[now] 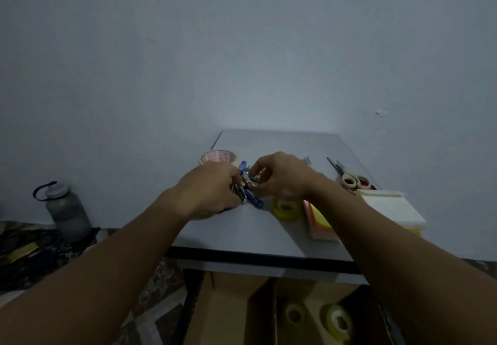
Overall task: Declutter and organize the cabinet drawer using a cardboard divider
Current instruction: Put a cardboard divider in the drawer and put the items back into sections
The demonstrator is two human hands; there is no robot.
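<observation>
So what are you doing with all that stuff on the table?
A person is sorting things. Both hands, the left hand and the right hand, are gathering a little bunch of batteries on the white table. Scissors, a yellow tape roll and a big tape roll wait nearby. Below, the open drawer's cardboard divider already has two tape rolls in one section.

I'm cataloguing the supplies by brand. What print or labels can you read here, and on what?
Nothing legible.
Wide tape roll: red print on the core, too blurred to read.
Batteries between left hand and right hand: label marks too small to read.
</observation>
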